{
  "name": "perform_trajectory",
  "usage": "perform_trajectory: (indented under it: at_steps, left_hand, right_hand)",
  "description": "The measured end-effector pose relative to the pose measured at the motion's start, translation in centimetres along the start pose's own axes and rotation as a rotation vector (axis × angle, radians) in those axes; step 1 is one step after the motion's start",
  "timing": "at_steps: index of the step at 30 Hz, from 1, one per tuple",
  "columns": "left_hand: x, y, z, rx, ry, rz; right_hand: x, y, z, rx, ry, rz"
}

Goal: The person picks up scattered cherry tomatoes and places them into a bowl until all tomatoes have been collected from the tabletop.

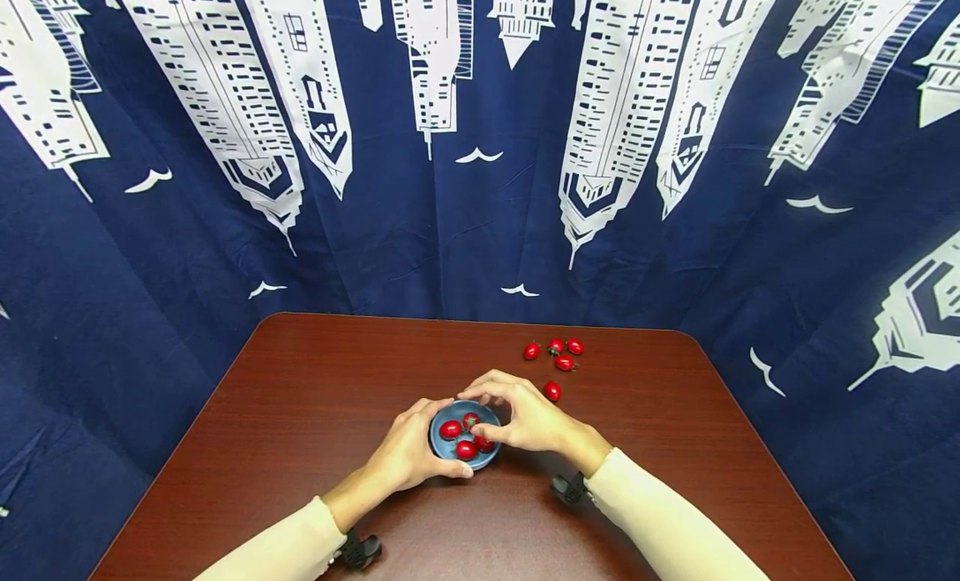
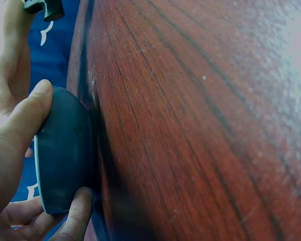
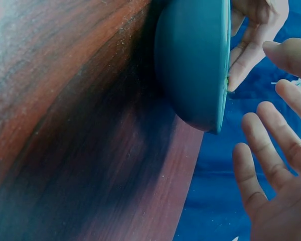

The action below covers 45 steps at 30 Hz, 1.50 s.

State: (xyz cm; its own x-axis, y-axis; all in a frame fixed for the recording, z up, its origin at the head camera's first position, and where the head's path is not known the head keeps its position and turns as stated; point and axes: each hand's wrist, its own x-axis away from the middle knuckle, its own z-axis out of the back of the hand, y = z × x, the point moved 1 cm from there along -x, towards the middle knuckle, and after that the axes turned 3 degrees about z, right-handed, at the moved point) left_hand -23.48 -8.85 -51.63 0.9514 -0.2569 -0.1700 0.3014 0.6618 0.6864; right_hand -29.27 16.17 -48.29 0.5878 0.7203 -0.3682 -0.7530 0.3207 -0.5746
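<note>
A small blue bowl (image 1: 454, 411) sits on the brown table with several cherry tomatoes (image 1: 466, 450) inside. My left hand (image 1: 408, 449) grips it from the left, thumb on the near rim and fingers at the far side. The left wrist view shows that hold on the bowl (image 2: 65, 150) from the side. Over the bowl's right part hovers my right hand (image 1: 528, 416), its thumb partly covering a tomato. In the right wrist view, that hand's fingers (image 3: 263, 145) are spread and loosely bent beside the bowl (image 3: 190, 60), with nothing between them.
Several more cherry tomatoes (image 1: 564, 363) lie toward the back right of the table, and a single tomato (image 1: 552, 390) rests just beyond my right hand. A blue cloth (image 1: 390, 256) with white buildings hangs behind the table (image 1: 337, 381). Dark wrist devices (image 1: 360, 552) sit at both cuffs.
</note>
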Motion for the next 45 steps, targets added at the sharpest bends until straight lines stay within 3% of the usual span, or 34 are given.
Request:
perform_trajectory:
  at_steps: [16, 27, 38, 45]
  left_hand:
    - [0.0, 0.0, 0.0, 0.0, 0.008, -0.007]
    - [0.0, 0.0, -0.1, 0.006, 0.006, 0.005]
    - [0.1, -0.2, 0.1, 0.014, 0.015, 0.028]
    - [0.2, -0.1, -0.2, 0.013, 0.015, 0.021]
  right_hand:
    - [1.1, 0.8, 0.8, -0.013, 0.036, -0.022]
    - [2.1, 1.8, 2.5, 0.062, 0.082, -0.068]
    - [3.7, 4.6, 5.0, 0.118, 0.103, -0.12]
    - [5.5, 6.7, 6.2, 0.093, 0.125, -0.183]
